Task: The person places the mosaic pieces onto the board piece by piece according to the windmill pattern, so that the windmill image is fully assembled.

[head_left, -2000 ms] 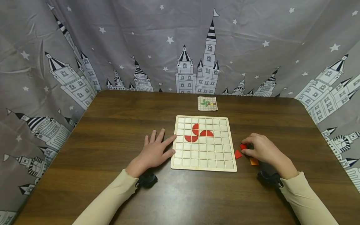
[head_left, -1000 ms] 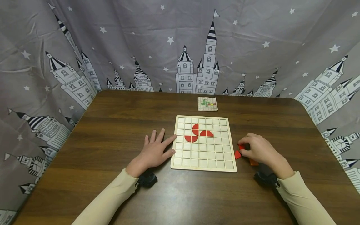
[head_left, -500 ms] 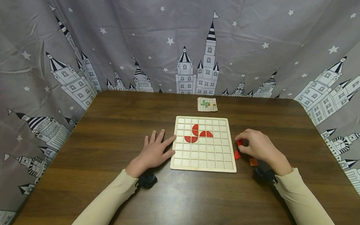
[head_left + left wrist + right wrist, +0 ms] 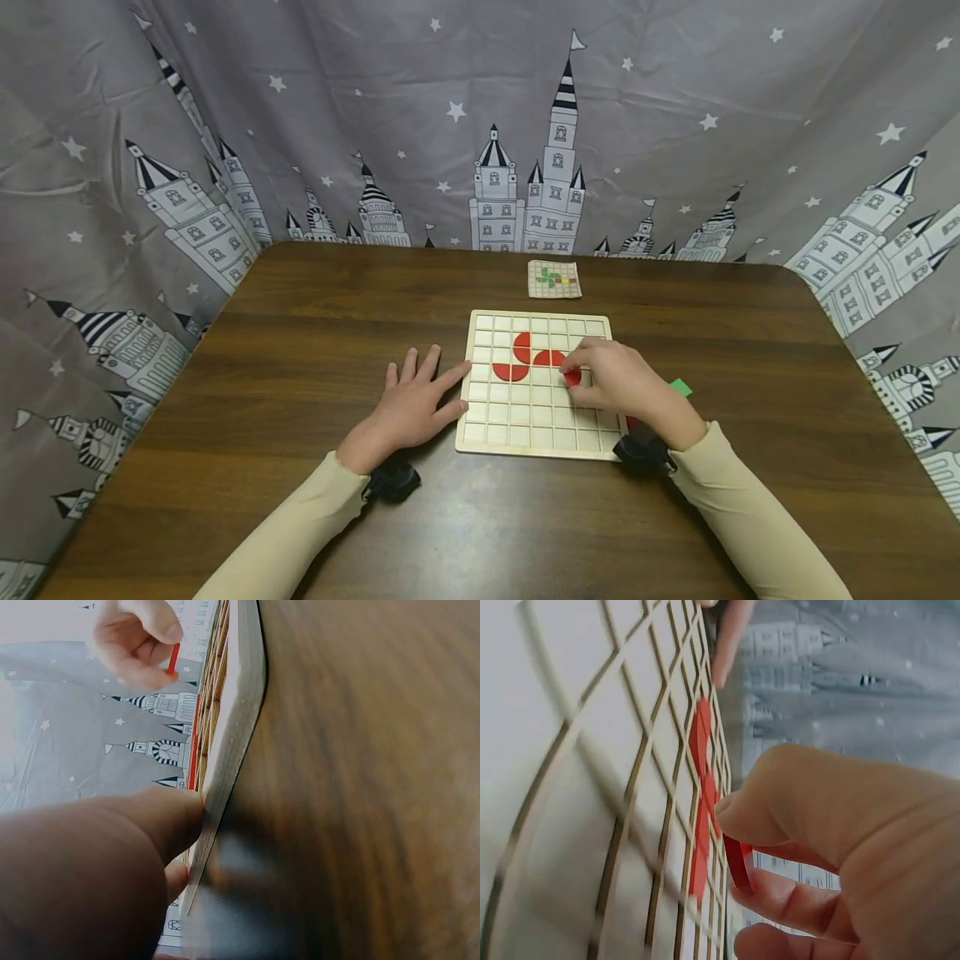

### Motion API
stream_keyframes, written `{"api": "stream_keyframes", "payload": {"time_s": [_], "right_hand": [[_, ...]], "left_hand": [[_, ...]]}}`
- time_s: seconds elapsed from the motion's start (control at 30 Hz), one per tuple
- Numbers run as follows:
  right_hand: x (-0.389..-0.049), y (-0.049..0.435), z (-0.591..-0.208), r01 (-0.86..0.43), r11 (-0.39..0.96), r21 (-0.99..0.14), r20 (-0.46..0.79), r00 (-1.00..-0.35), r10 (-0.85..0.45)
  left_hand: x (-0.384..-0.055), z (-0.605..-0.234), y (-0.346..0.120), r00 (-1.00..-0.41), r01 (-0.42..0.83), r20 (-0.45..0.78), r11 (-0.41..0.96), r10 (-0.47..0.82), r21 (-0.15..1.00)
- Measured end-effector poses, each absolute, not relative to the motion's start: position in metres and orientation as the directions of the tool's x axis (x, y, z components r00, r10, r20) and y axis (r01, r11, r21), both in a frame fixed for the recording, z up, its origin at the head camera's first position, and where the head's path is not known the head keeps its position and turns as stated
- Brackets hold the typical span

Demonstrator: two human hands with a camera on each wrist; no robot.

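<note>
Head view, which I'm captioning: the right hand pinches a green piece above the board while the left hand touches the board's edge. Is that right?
The colour is wrong: the right hand pinches a red piece above the board, as the right wrist view shows; the rest stands.

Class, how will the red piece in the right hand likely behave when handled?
The red piece, pinched by the right hand, looks straight, so probably stiff. Small and thin, it seems light. Flat, it would likely slide, not roll.
</note>
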State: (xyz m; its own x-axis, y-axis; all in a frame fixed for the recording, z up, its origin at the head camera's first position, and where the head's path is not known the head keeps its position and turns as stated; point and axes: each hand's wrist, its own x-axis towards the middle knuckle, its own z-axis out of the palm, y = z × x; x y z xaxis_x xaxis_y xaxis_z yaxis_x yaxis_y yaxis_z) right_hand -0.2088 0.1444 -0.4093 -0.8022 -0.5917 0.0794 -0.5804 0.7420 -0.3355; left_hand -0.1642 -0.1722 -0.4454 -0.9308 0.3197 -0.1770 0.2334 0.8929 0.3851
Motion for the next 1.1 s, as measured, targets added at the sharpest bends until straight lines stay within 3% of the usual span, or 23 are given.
{"api": "stream_keyframes", "payload": {"time_s": [0.4, 1.1], "right_hand": [[-0.213, 0.107, -0.419, -0.648, 0.684, -0.335, 0.055, -0.738, -0.672], [-0.211, 0.106, -0.422, -0.627, 0.722, -0.293, 0.082, -0.769, -0.634]], "left_hand": [[-0.163, -0.444, -0.172, -0.929, 0.242, -0.168, 0.885, 0.329, 0.397], [-0.164, -0.443, -0.173, -0.929, 0.239, -0.173, 0.888, 0.327, 0.393]]}}
